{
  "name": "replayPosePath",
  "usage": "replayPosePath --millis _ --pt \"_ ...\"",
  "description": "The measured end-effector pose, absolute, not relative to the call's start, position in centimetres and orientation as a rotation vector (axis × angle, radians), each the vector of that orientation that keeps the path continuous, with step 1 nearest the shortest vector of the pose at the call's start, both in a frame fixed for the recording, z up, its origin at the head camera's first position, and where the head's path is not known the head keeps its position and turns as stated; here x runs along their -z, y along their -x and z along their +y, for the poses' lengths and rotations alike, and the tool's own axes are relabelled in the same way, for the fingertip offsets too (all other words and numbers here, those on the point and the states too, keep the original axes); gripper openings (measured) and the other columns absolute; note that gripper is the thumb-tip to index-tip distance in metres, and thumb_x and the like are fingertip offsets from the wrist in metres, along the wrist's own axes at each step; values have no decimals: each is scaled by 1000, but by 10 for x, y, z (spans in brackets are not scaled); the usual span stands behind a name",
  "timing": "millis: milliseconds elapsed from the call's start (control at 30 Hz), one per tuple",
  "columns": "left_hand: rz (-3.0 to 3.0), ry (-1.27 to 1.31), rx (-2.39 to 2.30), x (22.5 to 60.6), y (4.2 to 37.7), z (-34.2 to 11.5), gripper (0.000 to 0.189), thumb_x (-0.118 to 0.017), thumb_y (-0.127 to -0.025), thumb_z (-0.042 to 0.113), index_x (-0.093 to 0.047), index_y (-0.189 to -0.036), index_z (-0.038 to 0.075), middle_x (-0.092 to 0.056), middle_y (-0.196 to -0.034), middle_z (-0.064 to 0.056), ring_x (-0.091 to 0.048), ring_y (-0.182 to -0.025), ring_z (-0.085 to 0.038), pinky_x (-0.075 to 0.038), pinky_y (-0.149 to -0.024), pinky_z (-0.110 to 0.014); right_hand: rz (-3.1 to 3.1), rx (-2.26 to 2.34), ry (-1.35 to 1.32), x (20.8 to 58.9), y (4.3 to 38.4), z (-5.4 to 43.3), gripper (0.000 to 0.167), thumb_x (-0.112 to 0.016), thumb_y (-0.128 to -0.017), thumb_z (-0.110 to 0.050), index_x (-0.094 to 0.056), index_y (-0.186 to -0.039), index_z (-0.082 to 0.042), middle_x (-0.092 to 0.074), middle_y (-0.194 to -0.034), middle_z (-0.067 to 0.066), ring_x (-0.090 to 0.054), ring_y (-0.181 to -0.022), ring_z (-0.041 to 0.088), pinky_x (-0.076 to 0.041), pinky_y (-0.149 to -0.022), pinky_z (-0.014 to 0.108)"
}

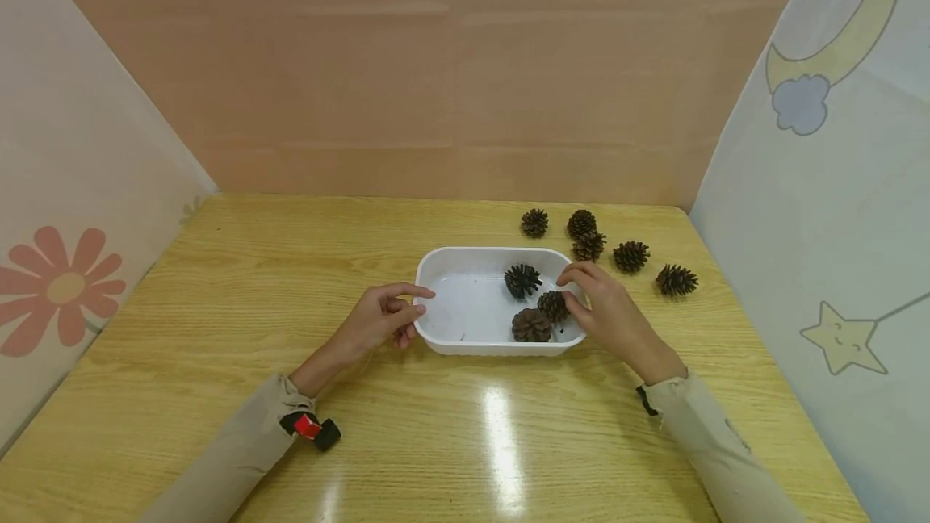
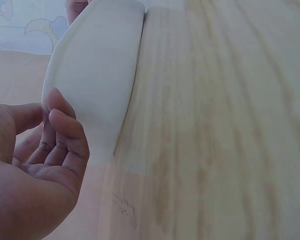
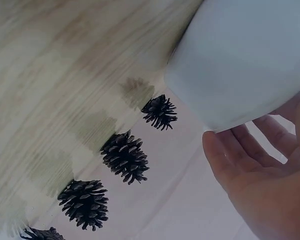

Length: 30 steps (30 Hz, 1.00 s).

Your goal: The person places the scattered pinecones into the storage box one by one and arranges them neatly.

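A white oblong tray point(image 1: 465, 348) stands on the table, with three brown pine cones in its right half. My left hand point(image 1: 381, 315) grips the tray's left end, index finger over the rim and other fingers curled below. At the right end my right hand point(image 1: 613, 315) reaches over the rim into the tray. Its thumb and index fingertips are right at the edge of one pine cone point(image 1: 554, 307); I cannot tell whether they pinch it. A larger cone point(image 1: 532, 325) lies in front of that one, a darker cone point(image 1: 522, 281) behind. The right wrist view hides the fingertips behind the tray wall.
Several more pine cones lie on the wooden table point(image 1: 291, 265) behind and right of the tray, among them one at the far right point(image 1: 676, 280) and one at the back point(image 1: 534, 223). Brown paper stands behind the table, with printed panels on both sides.
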<state>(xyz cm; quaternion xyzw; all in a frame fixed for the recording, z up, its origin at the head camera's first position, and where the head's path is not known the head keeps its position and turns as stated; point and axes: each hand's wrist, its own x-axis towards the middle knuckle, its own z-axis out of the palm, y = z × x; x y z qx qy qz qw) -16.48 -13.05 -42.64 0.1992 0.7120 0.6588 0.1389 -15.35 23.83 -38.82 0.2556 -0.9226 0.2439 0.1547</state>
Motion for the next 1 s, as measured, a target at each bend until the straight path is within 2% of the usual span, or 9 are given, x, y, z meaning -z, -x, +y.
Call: replayPosePath --millis 233,467,600,833,1000 --pt "2063 -589 -1907 426 164 -134 34 -62 -99 9 -61 -128 -7 -63 -67 -16 -58 -51 -15 -52 -49 -25 -2599 -711 -772 387 155 236 20 -68 -86 10 -67 -104 1 -62 -117 17 -63 -103 33 -57 -84 45" --pt "2088 -598 -1877 424 165 -131 33 -62 -100 11 -61 -129 -5 -63 -69 -23 -59 -52 -15 -53 -50 -26 -2545 -689 -769 383 158 238 20 -70 -84 12 -68 -101 2 -64 -115 18 -63 -103 33 -56 -86 47" --pt "2116 -592 -1879 424 164 -130 30 -60 -100 9 -62 -127 -5 -63 -67 -21 -58 -51 -15 -52 -49 -26 -2551 -675 -788 380 162 236 20 -68 -85 12 -68 -102 0 -65 -115 18 -62 -105 33 -54 -89 47" --pt "2154 -627 -1890 425 165 -127 31 -55 -103 10 -60 -129 -6 -58 -64 -14 -51 -50 -12 -46 -46 -22 -2595 -626 -723 371 159 243 19 -68 -87 10 -68 -103 0 -64 -116 17 -62 -107 35 -55 -85 50" --pt "2150 -597 -1928 426 165 -126 30 -53 -104 10 -61 -128 -6 -57 -64 -18 -50 -48 -12 -45 -45 -22 -2604 -578 -653 361 154 262 21 -69 -87 9 -67 -106 0 -63 -116 18 -61 -106 37 -54 -82 53"
